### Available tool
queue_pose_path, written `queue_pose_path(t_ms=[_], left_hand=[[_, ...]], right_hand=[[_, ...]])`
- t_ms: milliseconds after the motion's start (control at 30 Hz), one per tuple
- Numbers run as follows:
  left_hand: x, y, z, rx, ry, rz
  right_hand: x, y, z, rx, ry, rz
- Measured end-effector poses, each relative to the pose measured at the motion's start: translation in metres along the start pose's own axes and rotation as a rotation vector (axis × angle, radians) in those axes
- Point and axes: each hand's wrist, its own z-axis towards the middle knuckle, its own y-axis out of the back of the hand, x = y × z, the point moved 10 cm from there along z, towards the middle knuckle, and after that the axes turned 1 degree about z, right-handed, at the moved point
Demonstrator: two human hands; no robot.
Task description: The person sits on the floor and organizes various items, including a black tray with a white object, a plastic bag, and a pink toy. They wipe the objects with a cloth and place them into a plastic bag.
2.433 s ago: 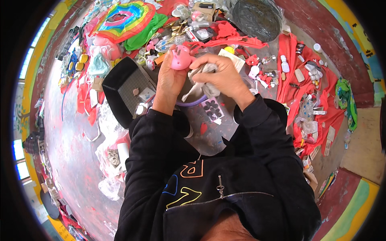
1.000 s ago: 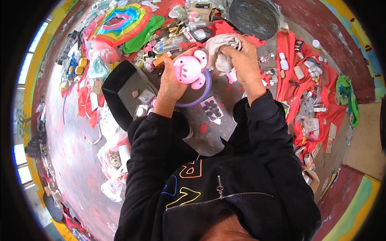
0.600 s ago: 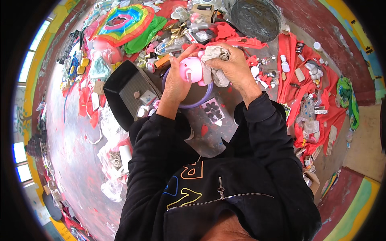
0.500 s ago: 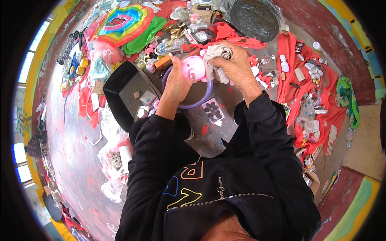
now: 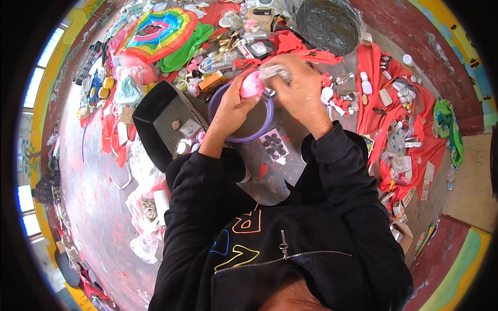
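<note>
My left hand (image 5: 232, 111) is closed around a round, glossy pink toy (image 5: 251, 85), its thumb across the near side. A crumpled greyish cloth (image 5: 277, 74) is bunched in my right hand (image 5: 305, 96) and pressed to the toy's right side. The right fingers and cloth are slightly blurred. Both hands are above a purple-rimmed basin (image 5: 267, 120), and my left hand covers part of its rim. The toy's far side is hidden by the hands and cloth.
Left of the basin, a tilted black bin (image 5: 147, 124) holds small items. A sheet with dark round pieces (image 5: 274, 145) lies before the basin. Behind are an orange box (image 5: 211, 81), a rainbow ring (image 5: 171, 39) and a black-lined tub (image 5: 327, 26). Red cloth (image 5: 423, 114) with bottles spreads right.
The pink toy has turned in my left hand, so its printed face no longer shows. My left hand has shifted slightly right. The right hand has moved the cloth over the toy's side.
</note>
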Motion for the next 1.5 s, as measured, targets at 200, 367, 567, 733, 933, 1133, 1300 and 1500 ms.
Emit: queue_pose_path(t_ms=[200, 367, 567, 733, 933, 1133, 1300, 1500], left_hand=[[0.011, -0.007, -0.001, 0.049, 0.048, 0.019], [0.019, -0.011, -0.005, 0.042, 0.147, -0.376], [0.005, -0.002, -0.004, -0.051, 0.129, -1.061], [0.009, -0.018, -0.005, 0.026, 0.153, -1.085], [0.01, -0.009, -0.005, -0.06, 0.131, -1.069], [0.016, -0.006, -0.004, -0.065, 0.181, -1.326], [0.013, -0.007, -0.002, -0.042, 0.137, -1.376], [0.001, -0.015, -0.012, 0.054, 0.175, -1.155]], right_hand=[[0.006, -0.034, -0.006, 0.289, 0.054, 0.089], [-0.009, -0.023, -0.002, 0.313, 0.0, 0.086], [-0.054, 0.021, 0.004, -0.028, -0.209, -0.022], [-0.041, -0.008, 0.0, 0.063, -0.321, 0.273], [-0.029, -0.037, -0.012, 0.353, -0.23, 0.185], [-0.095, 0.006, -0.01, 0.074, -0.59, 0.275], [-0.09, -0.046, -0.033, 0.233, -0.86, 0.871], [-0.083, -0.03, -0.023, 0.225, -0.724, 0.577]])
